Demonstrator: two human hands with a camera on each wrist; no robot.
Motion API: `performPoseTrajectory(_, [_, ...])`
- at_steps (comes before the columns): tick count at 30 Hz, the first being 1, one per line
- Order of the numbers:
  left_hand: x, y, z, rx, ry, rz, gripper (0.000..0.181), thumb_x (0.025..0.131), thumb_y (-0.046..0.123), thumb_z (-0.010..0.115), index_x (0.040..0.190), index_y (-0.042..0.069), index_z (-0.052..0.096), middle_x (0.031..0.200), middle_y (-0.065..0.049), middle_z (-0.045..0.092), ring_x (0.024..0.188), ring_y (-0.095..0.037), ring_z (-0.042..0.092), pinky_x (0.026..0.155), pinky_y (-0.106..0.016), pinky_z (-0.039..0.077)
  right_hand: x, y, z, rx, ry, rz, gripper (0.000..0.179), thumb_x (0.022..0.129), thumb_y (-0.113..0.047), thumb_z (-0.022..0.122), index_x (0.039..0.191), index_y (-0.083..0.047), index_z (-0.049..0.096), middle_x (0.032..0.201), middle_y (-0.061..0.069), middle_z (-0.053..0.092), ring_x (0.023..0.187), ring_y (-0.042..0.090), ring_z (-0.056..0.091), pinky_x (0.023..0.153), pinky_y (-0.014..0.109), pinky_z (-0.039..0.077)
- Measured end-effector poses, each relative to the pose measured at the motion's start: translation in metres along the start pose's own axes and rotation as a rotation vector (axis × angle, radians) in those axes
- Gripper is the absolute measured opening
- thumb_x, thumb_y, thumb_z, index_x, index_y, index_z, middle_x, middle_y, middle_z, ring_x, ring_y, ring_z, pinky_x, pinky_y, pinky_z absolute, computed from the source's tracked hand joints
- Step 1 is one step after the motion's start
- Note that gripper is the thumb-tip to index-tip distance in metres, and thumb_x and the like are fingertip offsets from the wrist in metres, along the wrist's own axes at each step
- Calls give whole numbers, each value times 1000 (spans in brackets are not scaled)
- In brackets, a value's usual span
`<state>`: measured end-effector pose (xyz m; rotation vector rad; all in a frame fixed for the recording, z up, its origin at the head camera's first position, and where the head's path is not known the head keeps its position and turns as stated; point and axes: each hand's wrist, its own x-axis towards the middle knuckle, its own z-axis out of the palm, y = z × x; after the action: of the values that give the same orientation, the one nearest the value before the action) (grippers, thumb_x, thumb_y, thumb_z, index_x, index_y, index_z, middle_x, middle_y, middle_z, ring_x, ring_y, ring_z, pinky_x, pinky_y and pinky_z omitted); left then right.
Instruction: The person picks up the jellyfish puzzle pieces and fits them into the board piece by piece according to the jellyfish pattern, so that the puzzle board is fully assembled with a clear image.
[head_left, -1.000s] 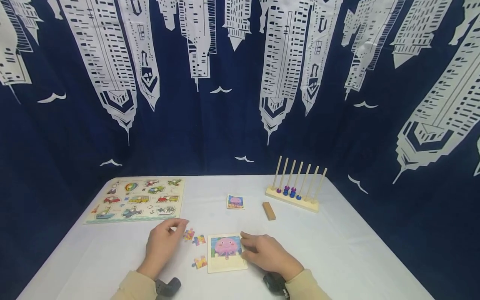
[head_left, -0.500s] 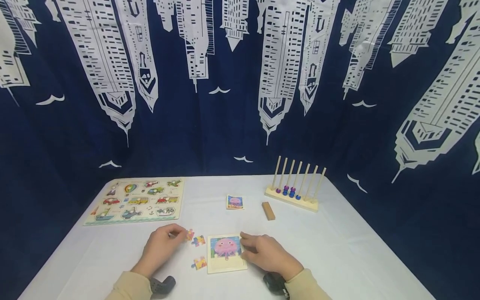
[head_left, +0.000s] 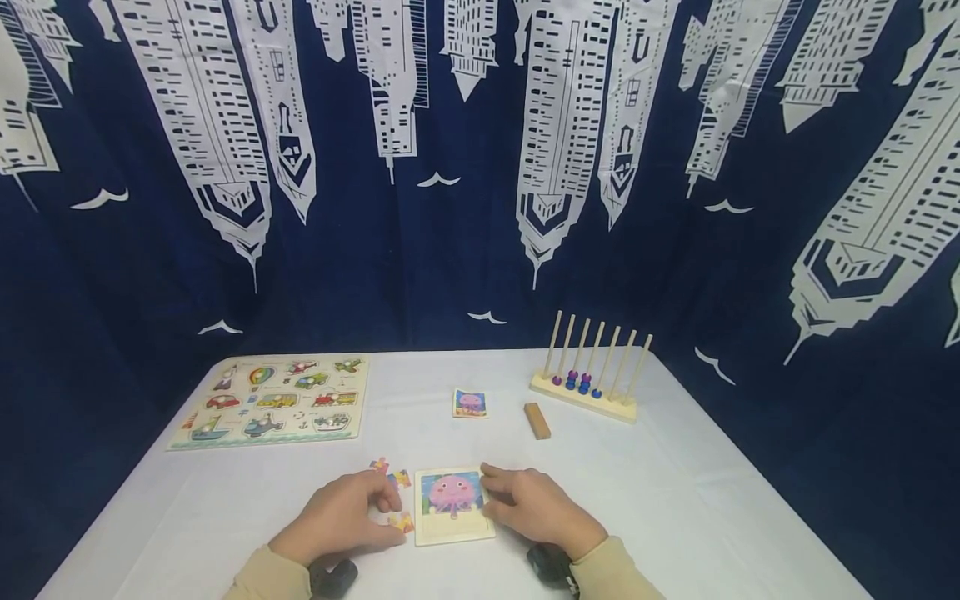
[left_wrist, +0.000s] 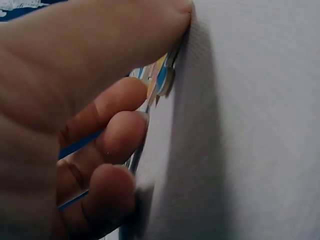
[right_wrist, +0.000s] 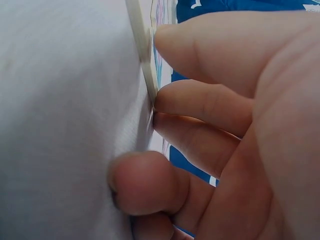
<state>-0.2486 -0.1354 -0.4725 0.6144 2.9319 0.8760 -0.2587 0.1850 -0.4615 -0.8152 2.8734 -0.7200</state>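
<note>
A small square jigsaw board lies on the table, its upper part filled with a pink octopus picture and its lower part bare wood. My right hand holds the board at its right edge, with thumb and bent fingers against the rim in the right wrist view. Left of the board, my left hand is low over the table, thumb and forefinger spread around a yellow-orange jigsaw piece. The left wrist view shows that piece partly hidden behind the thumb. Two more jigsaw pieces, a pink-yellow one and a blue-yellow one, lie just beyond this hand.
A vehicle peg puzzle lies at the back left. Behind the board are a small octopus picture card and a wooden block. A bead rack with upright pegs stands at the back right, before a dark blue curtain.
My left hand has left the far pink-yellow piece and come nearer and rightward to the near yellow-orange piece, its thumb and forefinger spreading. The right hand stays at the board.
</note>
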Motion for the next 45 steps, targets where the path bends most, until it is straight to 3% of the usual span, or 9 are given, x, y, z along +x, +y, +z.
performPoseTrajectory(5, [0, 1, -2, -21, -31, 20, 37, 65, 52, 91, 90, 39, 67, 85, 22, 60, 78, -3, 53, 72, -30, 45, 0, 0, 0, -4, 7, -1, 44, 96, -34, 71, 132, -9, 70, 147, 5, 60, 135, 34, 57, 108, 54, 46])
performPoseTrajectory(11, [0, 1, -5, -82, -44, 13, 45, 70, 43, 91, 107, 31, 69, 88, 17, 63, 60, -7, 49, 59, -28, 42, 0, 0, 0, 1, 9, -1, 44, 96, -34, 71, 132, -9, 70, 148, 5, 60, 135, 34, 57, 108, 54, 46])
performPoseTrajectory(14, [2, -1, -5, -71, 19, -17, 37, 76, 44, 87, 104, 32, 68, 90, 17, 64, 65, -6, 51, 63, -27, 43, 0, 0, 0, 5, 8, 0, 44, 96, -34, 71, 132, -9, 70, 147, 4, 60, 136, 33, 56, 109, 54, 46])
performPoseTrajectory(18, [6, -4, -6, -89, 184, -130, 10, 93, 31, 74, 101, 32, 69, 96, 16, 68, 80, -6, 56, 72, -31, 48, 0, 0, 0, 2, 3, 0, 44, 96, -34, 71, 132, -9, 70, 148, 4, 60, 136, 33, 57, 109, 54, 46])
performPoseTrajectory(20, [8, -6, -6, -99, 254, -181, 12, 95, 22, 70, 103, 31, 71, 97, 14, 68, 82, -7, 58, 73, -33, 48, 0, 1, 0, -1, 2, -1, 44, 96, -33, 71, 132, -9, 70, 148, 4, 60, 136, 33, 57, 109, 54, 46])
performPoseTrajectory(23, [10, -9, -3, -86, 305, -205, 15, 93, 23, 74, 105, 30, 73, 97, 12, 67, 79, -8, 57, 69, -30, 46, -1, 1, 0, -4, 2, -1, 44, 96, -33, 71, 133, -9, 69, 148, 4, 60, 136, 33, 56, 109, 54, 46])
performPoseTrajectory(31, [14, -11, 9, 47, 276, -133, 24, 83, 44, 84, 104, 35, 77, 91, 20, 61, 75, -1, 52, 65, -27, 43, 1, 0, 1, -3, 3, -7, 44, 96, -34, 70, 133, -9, 69, 148, 4, 59, 136, 32, 56, 109, 53, 46])
performPoseTrajectory(40, [12, -8, 9, 60, 268, -122, 21, 83, 23, 83, 99, 34, 77, 103, 17, 67, 84, -4, 60, 69, -29, 47, 1, 1, 2, -4, 3, -1, 44, 96, -35, 71, 132, -9, 70, 148, 3, 59, 136, 32, 57, 110, 54, 45])
performPoseTrajectory(45, [12, -7, 9, 92, 254, -140, 19, 81, 37, 85, 98, 36, 76, 102, 17, 66, 89, -7, 64, 74, -33, 51, 1, 0, 2, -2, 3, 1, 44, 96, -34, 71, 133, -10, 70, 148, 3, 59, 136, 32, 56, 110, 54, 45])
